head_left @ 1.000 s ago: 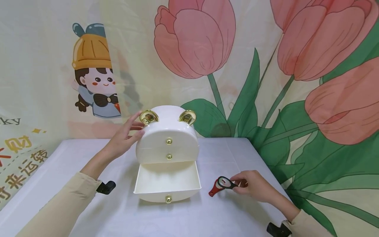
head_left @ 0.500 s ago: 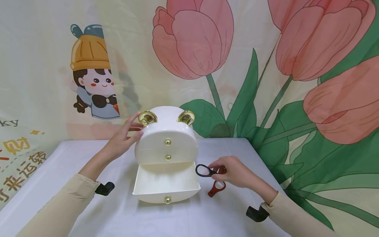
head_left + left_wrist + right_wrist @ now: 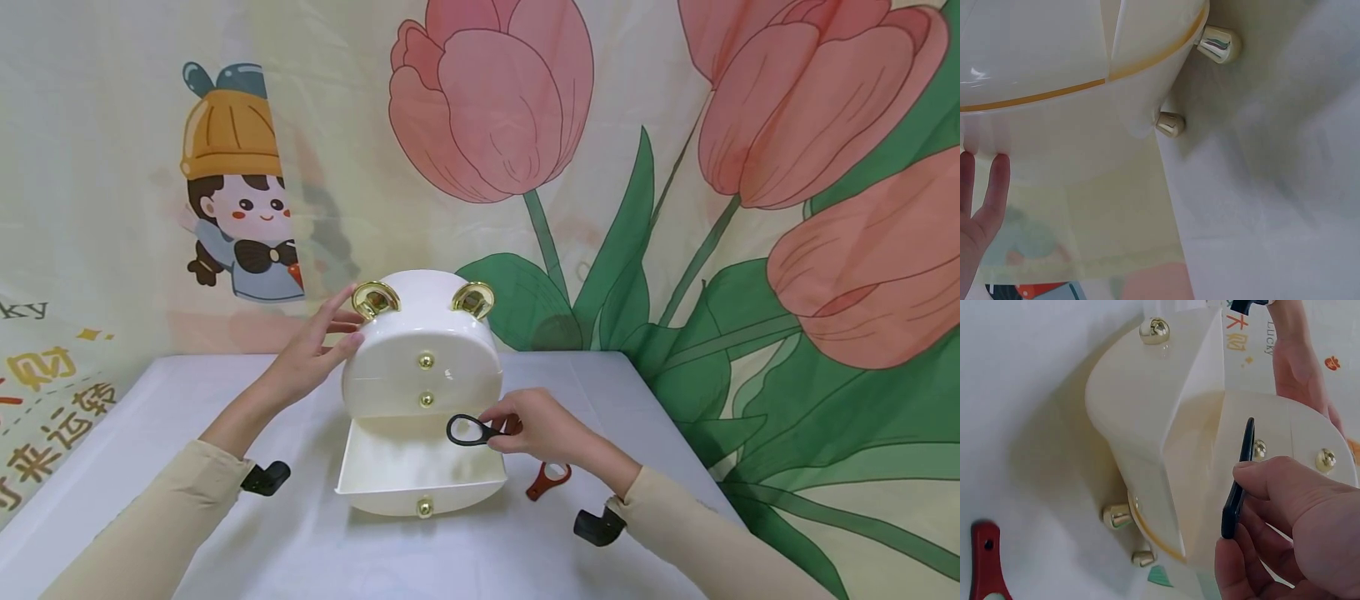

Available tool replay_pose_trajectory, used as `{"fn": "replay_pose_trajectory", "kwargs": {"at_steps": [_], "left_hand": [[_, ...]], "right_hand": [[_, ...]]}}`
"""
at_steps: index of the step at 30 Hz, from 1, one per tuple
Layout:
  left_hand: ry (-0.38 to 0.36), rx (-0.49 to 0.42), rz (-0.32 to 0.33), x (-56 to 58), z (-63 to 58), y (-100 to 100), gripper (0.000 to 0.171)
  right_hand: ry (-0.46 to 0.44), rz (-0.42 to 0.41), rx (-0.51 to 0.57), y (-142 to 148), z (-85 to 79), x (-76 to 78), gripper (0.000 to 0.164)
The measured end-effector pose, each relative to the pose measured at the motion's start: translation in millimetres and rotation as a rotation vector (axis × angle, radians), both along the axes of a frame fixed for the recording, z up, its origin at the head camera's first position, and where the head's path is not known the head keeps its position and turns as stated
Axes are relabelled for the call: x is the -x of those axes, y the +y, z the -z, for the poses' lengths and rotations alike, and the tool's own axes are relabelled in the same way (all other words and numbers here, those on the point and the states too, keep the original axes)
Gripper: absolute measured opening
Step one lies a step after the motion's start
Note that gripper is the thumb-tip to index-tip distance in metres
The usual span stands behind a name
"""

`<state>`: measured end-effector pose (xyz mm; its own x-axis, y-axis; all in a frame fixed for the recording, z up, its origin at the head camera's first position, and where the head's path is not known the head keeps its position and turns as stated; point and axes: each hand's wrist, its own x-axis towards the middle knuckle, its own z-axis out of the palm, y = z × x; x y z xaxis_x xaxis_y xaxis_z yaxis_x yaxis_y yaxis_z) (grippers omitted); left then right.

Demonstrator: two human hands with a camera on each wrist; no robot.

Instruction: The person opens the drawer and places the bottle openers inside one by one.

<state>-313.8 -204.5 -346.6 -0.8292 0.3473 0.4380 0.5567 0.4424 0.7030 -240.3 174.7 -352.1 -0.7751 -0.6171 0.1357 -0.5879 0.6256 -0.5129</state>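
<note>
A white storage box with gold ear-shaped fittings stands upright on the table, its bottom drawer pulled out toward me. My left hand rests its fairly straight fingertips against the box's left side; in the left wrist view two fingers touch the white wall. Between thumb and fingers my right hand pinches a small black magnifying glass by its handle, the ring over the drawer's opening. A red magnifying glass lies on the table, right of the drawer.
The table wears a white cloth. Behind it hangs a printed backdrop with tulips and a cartoon child. Gold knobs sit on the drawer fronts, and gold feet jut from beneath the box.
My right hand has lifted the black magnifying glass off the red one and carried it left over the drawer. The left hand has stayed on the box.
</note>
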Motion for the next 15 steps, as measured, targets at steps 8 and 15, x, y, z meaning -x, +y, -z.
{"fn": "replay_pose_trajectory", "kwargs": {"at_steps": [8, 15], "left_hand": [[-0.002, 0.001, 0.005, 0.1, 1.3, -1, 0.078], [-0.001, 0.007, -0.007, 0.1, 1.5, 0, 0.078]], "right_hand": [[-0.026, -0.065, 0.005, -29, 9.5, 8.7, 0.024], [-0.028, -0.123, 0.009, -51, 17.8, 11.9, 0.022]]}}
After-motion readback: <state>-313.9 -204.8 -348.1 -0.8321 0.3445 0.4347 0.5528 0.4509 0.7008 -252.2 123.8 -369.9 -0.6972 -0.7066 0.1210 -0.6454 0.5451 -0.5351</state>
